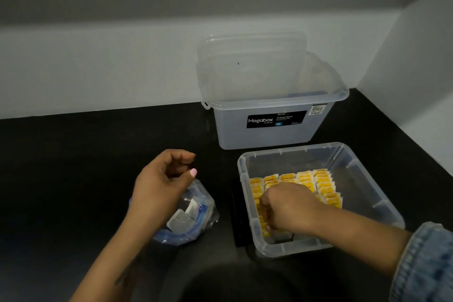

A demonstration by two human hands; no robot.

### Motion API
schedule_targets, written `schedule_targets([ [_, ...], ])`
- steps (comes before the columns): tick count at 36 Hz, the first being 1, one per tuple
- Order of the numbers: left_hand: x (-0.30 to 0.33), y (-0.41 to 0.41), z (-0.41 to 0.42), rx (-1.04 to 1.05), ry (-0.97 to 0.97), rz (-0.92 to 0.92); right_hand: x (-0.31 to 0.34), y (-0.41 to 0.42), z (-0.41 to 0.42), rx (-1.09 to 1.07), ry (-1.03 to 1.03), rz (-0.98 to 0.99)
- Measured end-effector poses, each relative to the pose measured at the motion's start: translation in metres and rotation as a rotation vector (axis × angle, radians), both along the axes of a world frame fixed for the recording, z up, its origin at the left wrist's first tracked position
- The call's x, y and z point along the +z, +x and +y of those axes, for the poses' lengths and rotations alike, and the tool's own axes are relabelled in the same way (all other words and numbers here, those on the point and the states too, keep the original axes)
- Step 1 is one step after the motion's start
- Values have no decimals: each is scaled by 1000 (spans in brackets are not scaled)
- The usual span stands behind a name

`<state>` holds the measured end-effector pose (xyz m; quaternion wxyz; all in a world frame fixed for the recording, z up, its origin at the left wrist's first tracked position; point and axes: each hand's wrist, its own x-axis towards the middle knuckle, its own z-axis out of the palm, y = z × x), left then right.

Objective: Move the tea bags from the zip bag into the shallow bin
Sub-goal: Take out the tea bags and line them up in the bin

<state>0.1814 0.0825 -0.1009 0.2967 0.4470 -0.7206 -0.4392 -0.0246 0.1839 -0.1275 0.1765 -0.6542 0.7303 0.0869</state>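
Black table w/ white walls behind & at right. Tall clear storage box at back, "Megabox" label on front, its lid upright inside.

**Tea bags line clear bin as zip bag lies nearly spent**

Rows of small yellow-and-white paper tea bags stand packed on edge across the middle of a shallow, clear plastic rectangular bin on a black counter. To the bin's left, apart from it, a crumpled clear plastic zip bag with a blue seal lies on the counter, white pieces showing inside.
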Motion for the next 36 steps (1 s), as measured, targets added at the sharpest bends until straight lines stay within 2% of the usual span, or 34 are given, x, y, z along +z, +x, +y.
schedule_targets([
  [6,-7,28,-25,-1,-240,-321,21,-1,-1,-95,-12,-117],
  [9,-11,32,-36,-52,-213,-498,38,1,-7,-166,-45,-150],
  [12,-16,29,-45,-188,-185,-676,56,7,-13,-225,-116,-188],
  [15,-21,21,-51,-302,-240,-792,72,21,-19,-232,-188,-219],
  [18,-25,16,-56,-331,-279,-876,81,42,-23,-228,-232,-265],
  [21,-28,18,-59,-339,-282,-912,82,64,-26,-211,-233,-284],
  [29,-33,36,-59,-287,-190,-872,49,107,-38,-194,-221,-276],
  [32,-34,41,-55,-278,-135,-840,24,124,-50,-112,-105,-158],
  [36,-36,49,-50,-288,-109,-788,-7,145,-60,49,-68,-10],
])
